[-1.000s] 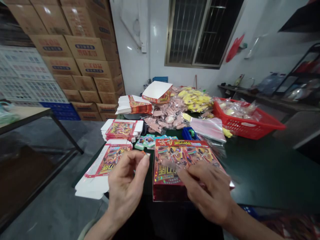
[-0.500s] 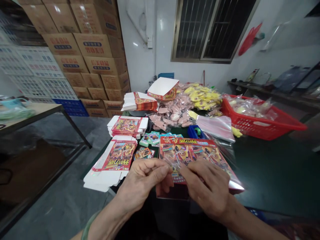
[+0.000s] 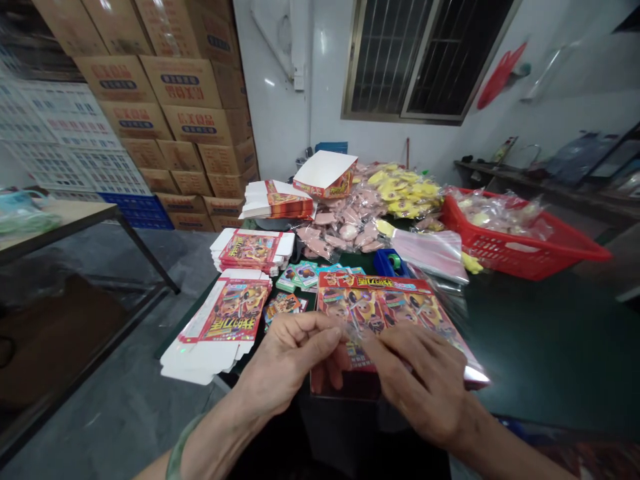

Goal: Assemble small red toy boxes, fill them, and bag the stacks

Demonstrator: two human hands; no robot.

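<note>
Left hand (image 3: 293, 357) and right hand (image 3: 425, 383) close together, fingertips pinching clear plastic (image 3: 356, 328) — right over a red printed card (image 3: 385, 300) at bottom centre, Chinese title along its top edge, too blurred to read, flat printed box blanks (image 3: 220, 327) just left, red basket (image 3: 520, 250) at right

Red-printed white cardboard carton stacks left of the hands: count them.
3 stacks: one far back on the dark green table, one mid-table, one beside the left hand. More may be hidden.
</note>
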